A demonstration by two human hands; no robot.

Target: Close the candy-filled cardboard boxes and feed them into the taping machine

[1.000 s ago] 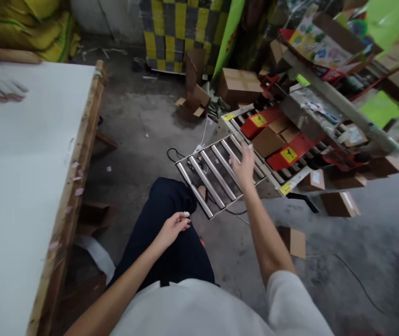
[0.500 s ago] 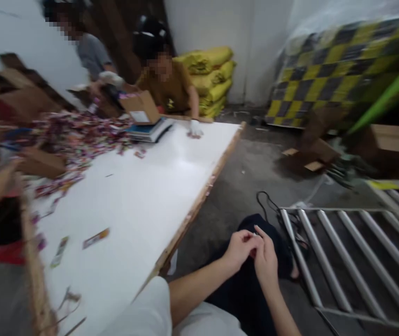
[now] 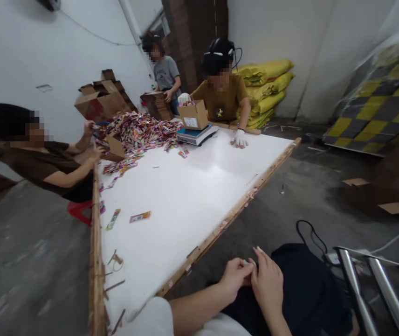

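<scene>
Over my lap, to the right of the table's near edge, my two hands meet at the fingertips. My left hand (image 3: 233, 279) is closed, thumb and fingers pinched; anything between them is too small to make out. Touching it, my right hand (image 3: 268, 280) has its fingers stretched out, the index finger pointing up, and nothing visible is held in it. Dark cloth (image 3: 309, 284) lies beneath and beside the hands. Two flat printed sachets, one green (image 3: 113, 219) and one purple and orange (image 3: 140, 217), lie apart on the white table (image 3: 185, 200).
Across the table, a gloved person (image 3: 225, 98) sits by a scale (image 3: 194, 135) bearing an open carton (image 3: 193, 115). Another person (image 3: 56, 163) sits left, near a sachet pile (image 3: 143, 133); a third stands behind. A metal roller frame (image 3: 356, 289) stands at right.
My view has swung left, so the table and people sit further right and the roller frame has mostly left the picture. My hands stay together over my lap.
</scene>
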